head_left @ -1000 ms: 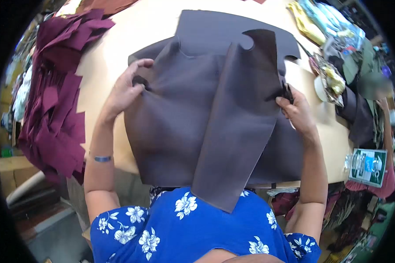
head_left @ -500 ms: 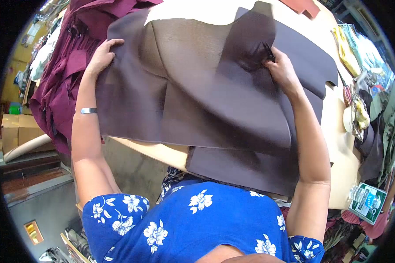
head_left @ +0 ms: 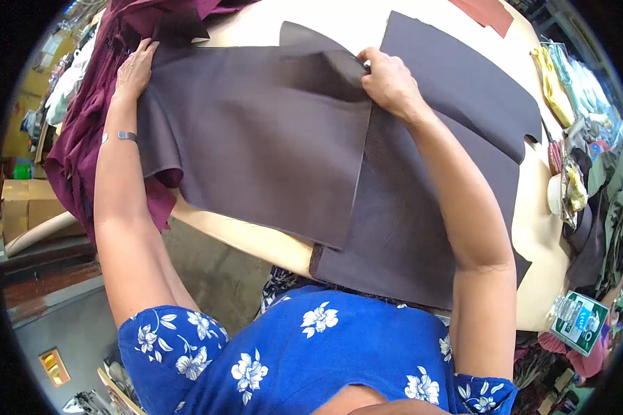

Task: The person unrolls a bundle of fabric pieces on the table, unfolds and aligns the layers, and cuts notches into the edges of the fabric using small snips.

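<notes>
A large dark brown fabric piece [head_left: 263, 145] stretches between my hands over the left half of the table. My left hand [head_left: 136, 69] grips its far left edge, fingers closed on the cloth beside the maroon pile. At the piece's upper right corner, my right hand [head_left: 389, 79] is closed on the folded edge, with a small dark tool partly showing between the fingers. More dark brown pieces [head_left: 422, 207] lie flat on the table, partly under my right forearm.
Maroon cloth [head_left: 79, 155] is heaped along the left side of the pale table [head_left: 540, 235]. A reddish-brown piece [head_left: 488, 14] lies at the far edge. Bags and a bowl [head_left: 555, 195] sit on the right, above a green-and-white box [head_left: 580, 324]. A cardboard box [head_left: 31, 204] stands lower left.
Both hands have moved left, drawing the upper brown piece off the others toward the maroon cloth. More of the brown pieces underneath now shows on the right.
</notes>
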`<action>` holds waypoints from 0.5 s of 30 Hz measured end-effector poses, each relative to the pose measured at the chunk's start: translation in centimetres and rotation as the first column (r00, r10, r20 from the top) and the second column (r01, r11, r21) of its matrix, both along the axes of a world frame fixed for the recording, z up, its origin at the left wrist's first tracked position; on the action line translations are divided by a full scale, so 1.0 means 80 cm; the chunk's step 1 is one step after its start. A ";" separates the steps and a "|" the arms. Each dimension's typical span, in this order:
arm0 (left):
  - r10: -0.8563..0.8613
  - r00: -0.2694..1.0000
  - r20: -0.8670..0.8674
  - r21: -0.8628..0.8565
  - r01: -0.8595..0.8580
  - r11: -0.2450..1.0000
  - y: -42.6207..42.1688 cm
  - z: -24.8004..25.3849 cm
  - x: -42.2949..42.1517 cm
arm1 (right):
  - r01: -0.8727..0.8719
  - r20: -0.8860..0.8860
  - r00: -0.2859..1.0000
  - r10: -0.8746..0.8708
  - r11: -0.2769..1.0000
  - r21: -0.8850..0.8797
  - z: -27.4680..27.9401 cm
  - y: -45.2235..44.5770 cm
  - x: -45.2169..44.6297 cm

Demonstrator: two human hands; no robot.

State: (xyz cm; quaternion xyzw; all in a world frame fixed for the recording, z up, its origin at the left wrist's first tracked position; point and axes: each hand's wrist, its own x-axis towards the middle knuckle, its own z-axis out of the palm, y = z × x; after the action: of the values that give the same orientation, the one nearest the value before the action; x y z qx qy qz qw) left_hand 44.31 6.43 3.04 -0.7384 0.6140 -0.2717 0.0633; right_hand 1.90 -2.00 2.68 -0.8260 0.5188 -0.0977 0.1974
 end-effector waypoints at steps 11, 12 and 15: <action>0.133 0.932 0.338 -0.108 -0.102 0.989 -0.015 0.018 -0.121 | -0.024 0.321 0.941 0.108 0.967 -0.255 0.015 0.026 -0.078; -0.089 0.975 0.205 -0.117 0.114 0.987 -0.018 0.010 -0.146 | 0.012 0.260 0.964 0.060 0.964 -0.266 0.020 0.032 -0.109; -0.507 0.747 -0.430 -0.125 0.507 0.853 -0.003 0.012 -0.278 | 0.128 0.089 0.990 -0.106 0.949 -0.288 0.025 0.040 -0.221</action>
State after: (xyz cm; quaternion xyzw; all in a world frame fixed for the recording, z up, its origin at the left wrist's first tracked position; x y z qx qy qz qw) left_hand 22.11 6.21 4.01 -0.5862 0.7885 -0.1014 -0.1560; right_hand -15.74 1.22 4.70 -0.8098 0.5391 -0.2150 0.0857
